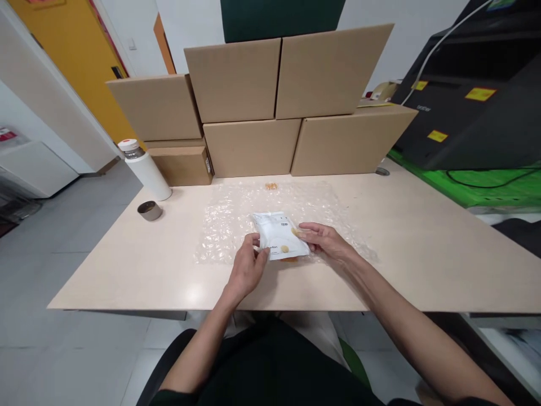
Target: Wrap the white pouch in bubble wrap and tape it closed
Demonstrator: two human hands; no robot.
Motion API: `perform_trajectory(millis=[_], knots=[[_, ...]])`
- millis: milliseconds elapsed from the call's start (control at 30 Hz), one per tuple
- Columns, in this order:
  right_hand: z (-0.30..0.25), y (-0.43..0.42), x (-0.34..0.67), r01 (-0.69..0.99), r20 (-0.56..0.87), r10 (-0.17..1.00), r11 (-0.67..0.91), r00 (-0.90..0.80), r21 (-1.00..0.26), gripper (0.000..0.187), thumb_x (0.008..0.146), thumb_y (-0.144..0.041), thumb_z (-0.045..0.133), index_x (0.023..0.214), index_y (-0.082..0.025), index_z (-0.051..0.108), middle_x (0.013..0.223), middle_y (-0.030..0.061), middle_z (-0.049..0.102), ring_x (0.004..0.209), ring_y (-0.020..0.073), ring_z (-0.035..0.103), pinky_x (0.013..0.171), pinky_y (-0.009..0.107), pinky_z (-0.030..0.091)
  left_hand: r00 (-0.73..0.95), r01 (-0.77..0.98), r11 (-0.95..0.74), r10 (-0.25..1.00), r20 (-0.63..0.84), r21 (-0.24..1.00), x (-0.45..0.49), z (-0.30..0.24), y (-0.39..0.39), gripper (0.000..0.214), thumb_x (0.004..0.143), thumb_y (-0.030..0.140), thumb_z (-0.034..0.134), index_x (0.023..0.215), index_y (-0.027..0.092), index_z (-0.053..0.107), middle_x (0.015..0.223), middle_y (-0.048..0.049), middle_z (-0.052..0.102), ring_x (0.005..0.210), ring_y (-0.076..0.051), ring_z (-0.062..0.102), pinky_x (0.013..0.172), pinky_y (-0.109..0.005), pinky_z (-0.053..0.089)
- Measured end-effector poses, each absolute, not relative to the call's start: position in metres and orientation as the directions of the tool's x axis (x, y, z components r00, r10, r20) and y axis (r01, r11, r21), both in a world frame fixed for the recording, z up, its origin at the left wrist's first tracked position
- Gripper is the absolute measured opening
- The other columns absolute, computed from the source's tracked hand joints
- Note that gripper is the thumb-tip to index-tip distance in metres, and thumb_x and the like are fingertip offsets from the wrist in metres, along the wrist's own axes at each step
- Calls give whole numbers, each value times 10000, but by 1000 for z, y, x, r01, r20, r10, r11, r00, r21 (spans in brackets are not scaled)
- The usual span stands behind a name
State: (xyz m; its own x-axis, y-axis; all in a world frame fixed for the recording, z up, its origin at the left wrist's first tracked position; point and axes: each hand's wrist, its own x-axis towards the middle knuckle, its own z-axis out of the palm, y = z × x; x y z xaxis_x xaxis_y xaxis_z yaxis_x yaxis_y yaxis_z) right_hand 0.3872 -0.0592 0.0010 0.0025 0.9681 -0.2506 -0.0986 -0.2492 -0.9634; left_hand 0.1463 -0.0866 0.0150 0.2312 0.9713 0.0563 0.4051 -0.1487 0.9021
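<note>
A small white pouch (276, 232) with printed text and a barcode lies on a sheet of clear bubble wrap (236, 217) on the beige table (422, 248). My left hand (247, 268) pinches the pouch's near left edge, fingers closed on it. My right hand (323, 239) holds the pouch's right edge with fingers curled round it. A small orange patch shows under the pouch's near edge.
A white bottle (146, 169) stands at the back left with a metal cap (149, 210) beside it. Stacked cardboard boxes (274, 107) line the far edge. A small amber bit (271, 185) lies near them. A black machine (477, 96) sits at the right.
</note>
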Motion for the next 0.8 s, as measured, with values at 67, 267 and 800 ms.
perform_trajectory(millis=[67, 267, 800], knots=[[8, -59, 377, -244, -279, 958, -285, -63, -927, 443, 527, -352, 881, 892, -172, 707, 698, 30, 665, 564, 140, 577, 491, 258, 456, 265, 311, -166, 961, 82, 936, 142, 19, -84, 383, 917, 369, 491, 1252, 183, 501, 1092, -99, 650, 760, -162, 631, 701, -310, 509], [4, -37, 346, -296, -299, 954, -293, -26, -909, 312, 487, -279, 873, 671, -153, 654, 615, 15, 621, 476, 85, 492, 395, 210, 374, 283, 666, -363, 931, 229, 651, 104, 14, -9, 526, 1002, 416, 271, 1413, 151, 463, 1516, -142, 433, 1426, -237, 360, 1148, -402, 297], [-9, 0, 366, 701, 185, 980, 79, 77, -709, 380, 945, -426, 446, 895, -130, 678, 898, 138, 693, 859, 229, 637, 759, 331, 492, 211, 960, -210, 977, 15, 187, 44, 1, 80, 665, 971, 504, 240, 1551, 179, 247, 1644, -97, 104, 1509, -341, 79, 1165, -618, 18]])
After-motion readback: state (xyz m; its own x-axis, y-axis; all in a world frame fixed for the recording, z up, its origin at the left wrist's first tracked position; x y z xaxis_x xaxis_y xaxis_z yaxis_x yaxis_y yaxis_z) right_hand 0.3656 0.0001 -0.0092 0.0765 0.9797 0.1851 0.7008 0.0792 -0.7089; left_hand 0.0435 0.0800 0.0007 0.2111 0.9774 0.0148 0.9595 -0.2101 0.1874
